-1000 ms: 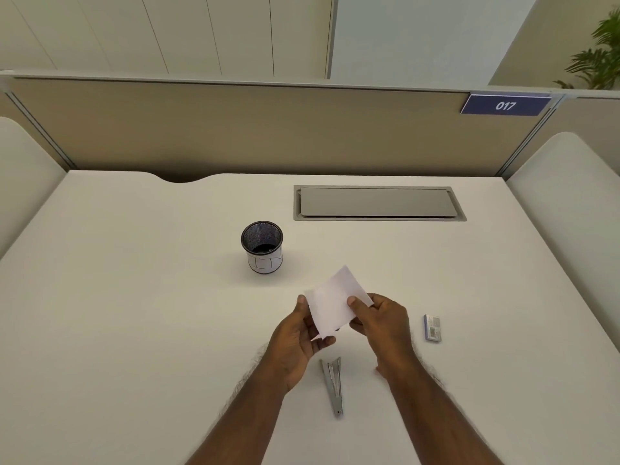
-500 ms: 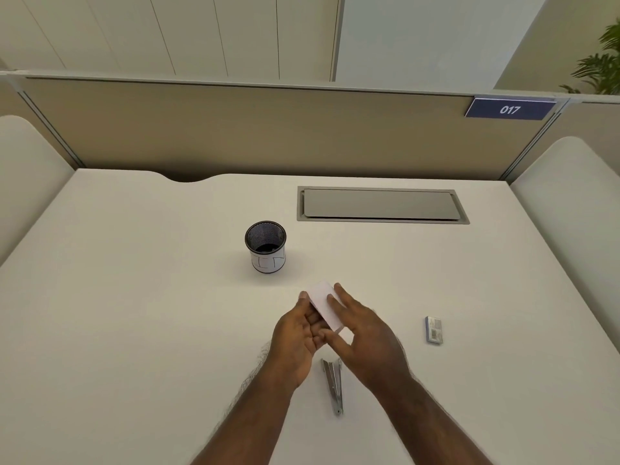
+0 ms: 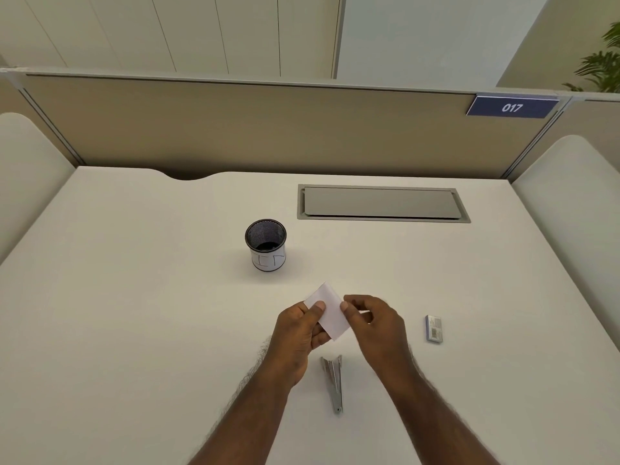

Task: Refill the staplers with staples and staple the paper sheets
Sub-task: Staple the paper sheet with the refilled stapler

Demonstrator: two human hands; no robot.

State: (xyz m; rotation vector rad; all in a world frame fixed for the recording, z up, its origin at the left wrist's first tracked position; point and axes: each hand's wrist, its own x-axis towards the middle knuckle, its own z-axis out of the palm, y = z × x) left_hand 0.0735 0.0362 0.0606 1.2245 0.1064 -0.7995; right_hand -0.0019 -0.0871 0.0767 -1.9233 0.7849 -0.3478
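**Paper in both hands, stapler lying below**

I hold a small white paper [image 3: 329,312] above the desk [image 3: 134,313]. My left hand [image 3: 298,333] grips its left edge, thumb pressed on top and fingers curled underneath. My right hand [image 3: 375,327] pinches the right edge between thumb and fingertips. The paper tilts, its far corner pointing away from me.

The stapler [image 3: 333,380] lies flat on the desk just below my hands, between my wrists, sprung open into a narrow V; neither hand touches it. The box of staples [image 3: 433,328] rests to the right of my right hand, apart from it. A mesh cup [image 3: 266,245] stands further back, beyond my left hand.
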